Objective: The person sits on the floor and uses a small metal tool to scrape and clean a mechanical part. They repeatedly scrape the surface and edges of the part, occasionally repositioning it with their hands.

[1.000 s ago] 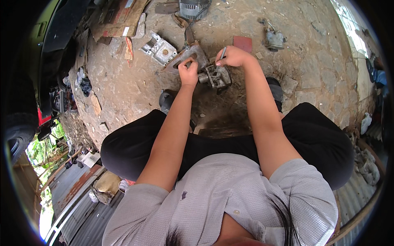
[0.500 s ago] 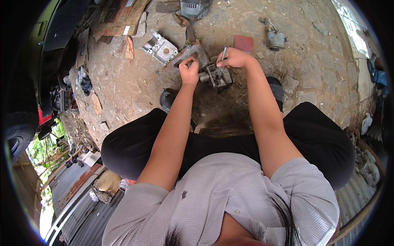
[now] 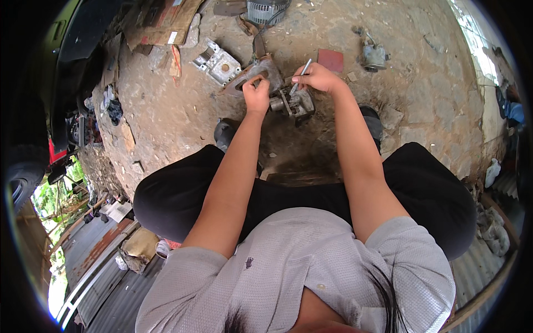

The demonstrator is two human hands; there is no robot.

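Note:
A slim silver rod (image 3: 303,70), like a pen or small screwdriver, is pinched in my right hand (image 3: 320,79). It slants, with its lower end at the top of a greasy metal machine part (image 3: 301,104) that has a round boss on its left side. My left hand (image 3: 256,96) is closed, thumb and fingers pressed together beside that part; what they hold, if anything, is hidden. Just beyond the left hand lies a rusty metal plate (image 3: 270,67) with a large opening. A pale cast-metal housing (image 3: 225,67) rests to the plate's left.
A red square piece (image 3: 330,59) and a small cylindrical metal part (image 3: 374,56) lie on the dirt and stone ground to the right. At the far side sit a grey finned motor-like unit (image 3: 266,11) and cardboard (image 3: 161,25). A vehicle tyre (image 3: 26,180) stands at left.
The silver rod has tipped from nearly upright to a slant, its top leaning right. My right hand has shifted slightly; my left hand keeps its place.

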